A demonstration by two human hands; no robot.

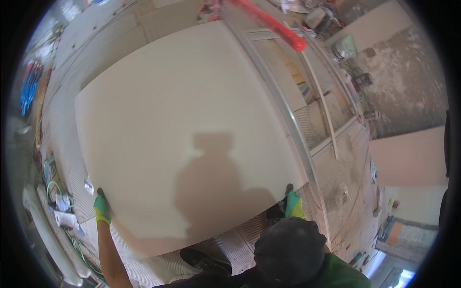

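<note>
A large pale flat slab (pixel 153 105), like an oversized tile, fills the middle of the head view. At its near left edge is my left hand (pixel 102 209), in a green and yellow glove with dark fingertips, gripping the edge. My right hand (pixel 294 205), gloved the same way, grips the near right corner. The fingers under the slab are hidden. A dark, rounded, cap-like shape (pixel 290 249) covers most of my right forearm. Ridged, combed material (pixel 158 269) shows under and around the slab. My dark shoe (pixel 201 259) is by its near edge.
A metal rail (pixel 288 113) runs along the slab's right side, and a red bar (pixel 269 24) juts over its far end. Further right lies a thin wooden strip (pixel 322 105). Long pale rolls (pixel 50 235) and green cords (pixel 81 247) are at left, near a blue bundle (pixel 30 89).
</note>
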